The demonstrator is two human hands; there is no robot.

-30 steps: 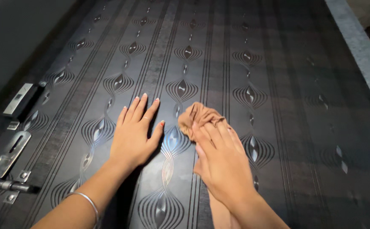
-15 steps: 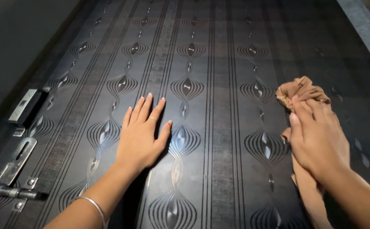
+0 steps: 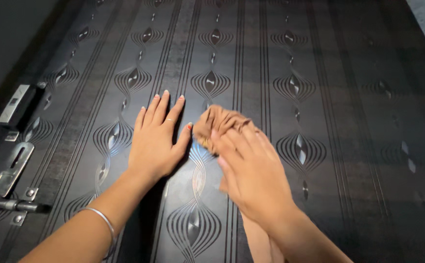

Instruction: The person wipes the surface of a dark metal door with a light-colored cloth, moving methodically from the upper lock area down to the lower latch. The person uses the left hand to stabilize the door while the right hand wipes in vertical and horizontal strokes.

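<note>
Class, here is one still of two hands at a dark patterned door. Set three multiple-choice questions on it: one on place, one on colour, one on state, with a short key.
1. Where is the metal latch?
A. at the left edge of the door
B. at the right edge
C. under the cloth

2. What colour is the cloth?
A. white
B. tan brown
C. blue

3. How does the left hand lie?
A. clenched in a fist
B. gripping the latch
C. flat, fingers spread

Key:
1 A, the latch and bolt sit at the far left of the door.
2 B, the cloth bunched under the right hand is tan brown.
3 C, the palm rests open on the panel, with a bangle on the wrist.
</note>
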